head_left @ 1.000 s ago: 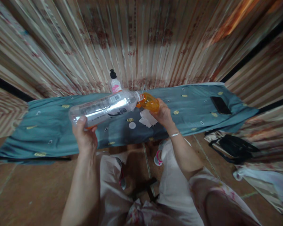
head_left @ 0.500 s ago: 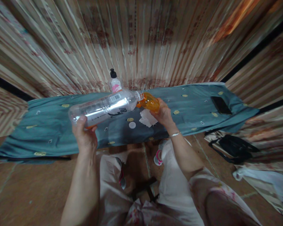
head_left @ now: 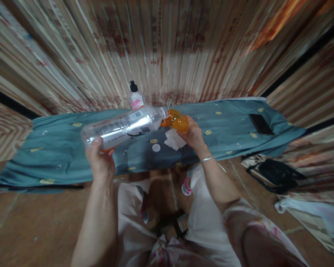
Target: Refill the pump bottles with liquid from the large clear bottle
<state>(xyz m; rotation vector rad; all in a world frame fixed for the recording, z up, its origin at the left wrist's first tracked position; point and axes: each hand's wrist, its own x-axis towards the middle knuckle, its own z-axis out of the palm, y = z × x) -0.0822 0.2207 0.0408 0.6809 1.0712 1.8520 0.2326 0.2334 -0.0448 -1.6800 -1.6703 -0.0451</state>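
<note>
My left hand [head_left: 101, 159] is closed round the base end of a large clear plastic bottle [head_left: 122, 128] with a printed label. The bottle lies tilted in the air, its neck pointing right. At its mouth is a small orange see-through bottle [head_left: 178, 121], gripped by my right hand [head_left: 193, 133]. The two mouths meet or nearly meet; I cannot tell whether they touch. Below them, on the patterned cloth, are a crumpled white tissue [head_left: 174, 140] and a round white cap [head_left: 156, 148]. Some orange shows under the large bottle near my left thumb.
A clear bottle with a black top [head_left: 136, 97] stands at the back. The teal cloth [head_left: 58, 148] covers a long narrow table. A black phone [head_left: 261, 124] lies at its right end. A black bag [head_left: 278, 172] is at the lower right. Curtains hang behind.
</note>
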